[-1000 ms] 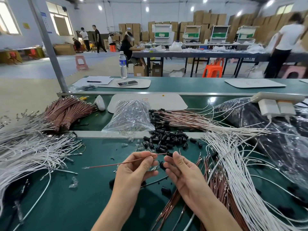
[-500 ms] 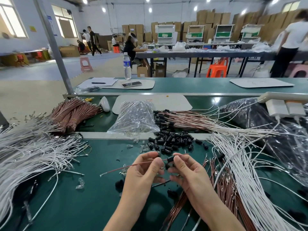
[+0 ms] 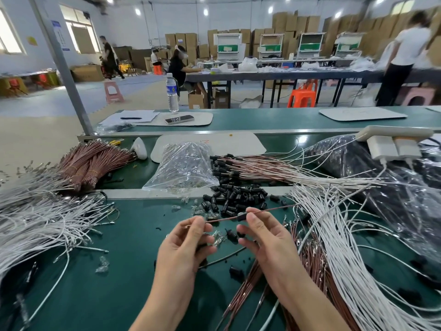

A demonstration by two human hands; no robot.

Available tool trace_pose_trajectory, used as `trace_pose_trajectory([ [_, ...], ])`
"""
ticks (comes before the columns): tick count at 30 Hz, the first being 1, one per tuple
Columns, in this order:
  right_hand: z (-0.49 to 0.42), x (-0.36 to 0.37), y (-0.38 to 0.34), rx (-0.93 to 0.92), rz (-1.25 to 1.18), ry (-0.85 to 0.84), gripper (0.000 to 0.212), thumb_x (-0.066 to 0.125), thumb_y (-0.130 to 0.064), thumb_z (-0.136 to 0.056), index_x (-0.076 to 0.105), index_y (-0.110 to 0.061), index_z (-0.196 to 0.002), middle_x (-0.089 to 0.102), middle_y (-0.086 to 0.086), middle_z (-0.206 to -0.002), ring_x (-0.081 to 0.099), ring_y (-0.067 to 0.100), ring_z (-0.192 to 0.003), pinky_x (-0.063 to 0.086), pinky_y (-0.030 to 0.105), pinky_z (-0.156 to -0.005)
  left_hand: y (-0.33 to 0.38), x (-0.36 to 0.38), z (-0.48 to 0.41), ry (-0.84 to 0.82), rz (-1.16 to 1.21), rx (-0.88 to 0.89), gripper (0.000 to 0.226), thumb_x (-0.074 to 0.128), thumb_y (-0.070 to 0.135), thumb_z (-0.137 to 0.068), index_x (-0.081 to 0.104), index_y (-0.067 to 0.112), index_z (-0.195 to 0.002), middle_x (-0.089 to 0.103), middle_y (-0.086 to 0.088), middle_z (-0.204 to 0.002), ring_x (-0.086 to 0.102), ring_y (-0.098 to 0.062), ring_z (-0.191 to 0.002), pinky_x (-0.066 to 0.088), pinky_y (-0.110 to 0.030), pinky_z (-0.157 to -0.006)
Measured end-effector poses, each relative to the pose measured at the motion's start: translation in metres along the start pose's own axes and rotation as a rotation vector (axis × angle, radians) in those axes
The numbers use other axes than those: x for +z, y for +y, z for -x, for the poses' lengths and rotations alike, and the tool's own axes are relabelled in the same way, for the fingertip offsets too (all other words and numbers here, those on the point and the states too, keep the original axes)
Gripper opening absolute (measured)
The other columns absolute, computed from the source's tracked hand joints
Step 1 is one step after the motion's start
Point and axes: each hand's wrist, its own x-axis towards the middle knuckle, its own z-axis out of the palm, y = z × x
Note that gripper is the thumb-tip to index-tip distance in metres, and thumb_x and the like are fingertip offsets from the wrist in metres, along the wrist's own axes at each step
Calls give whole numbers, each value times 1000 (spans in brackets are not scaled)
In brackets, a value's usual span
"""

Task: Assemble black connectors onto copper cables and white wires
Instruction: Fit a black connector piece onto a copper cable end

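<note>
A single copper cable [image 3: 224, 219] is being held just above the green bench [image 3: 107, 271], slanting up from left to right, with a black connector [image 3: 241, 216] now sitting partway along it. A second ago the connector was being offered to the cable's right tip, and most of the cable was sticking out to the left. Now the long end is being shown on the right side instead, past the connector. This is being read as the cable having been fed through the connector, so that this piece is judged threaded but perhaps not yet seated at its terminal.

The cable's left end is being pinched between the thumb and forefinger of the left hand [image 3: 183, 247], the other fingers being kept loosely curled beneath. The connector is being gripped at the fingertips of the right hand [image 3: 265, 242], palm turned toward the left hand.

Just behind the hands a heap of loose connectors [image 3: 236, 199] is lying, with fitted cables [image 3: 250, 166] stacked beyond it. White wires [image 3: 334, 247] are being left spread to the right.
</note>
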Motion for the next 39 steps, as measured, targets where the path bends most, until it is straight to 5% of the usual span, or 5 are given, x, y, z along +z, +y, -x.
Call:
trace_pose_trajectory([
  [7,8,2,-16,-60,-29,-70,15,71,-23,-85,79,-21,-97,74,12,-101,72,24,-93,58,29,-80,-4,16,16,-92,-380,21,35,75,40,-70,77,23,-100,77,-5,-94,71,-16,-71,60,-27,-59],
  [16,6,-77,-90,-285,-441,398,14,53,-10,-102,62,-7,-112,66,13,-98,72,19,-80,60,26,-72,-29,156,-35,-396,-1078,196,23,59,31,-100,75,17,-93,67,7,-69,62,-10,-58,51,-27,-57],
  [25,29,-105,-83,-251,-403,519,16,49,-11,-104,63,-6,-111,64,17,-97,70,21,-80,63,28,-71,-76,223,-68,-455,-1607,-73,19,55,10,-98,51,8,-79,70,-14,-99,71,-34,-97,59,-41,-88],
  [31,31,-102,-91,-262,-423,505,20,49,-9,-104,61,-2,-117,64,13,-92,69,20,-78,63,28,-73,-58,227,-71,-423,-1298,-215,25,48,18,-101,60,-1,-91,65,-11,-72,59,-21,-53,49,-24,-50],
  [39,24,-73,-89,-267,-412,343,18,51,-7,-101,64,-3,-113,70,11,-88,70,21,-77,61,28,-67,50,186,-71,-135,-620,254,23,52,23,-104,62,10,-87,66,0,-74,60,-3,-48,48,-17,-45],
])
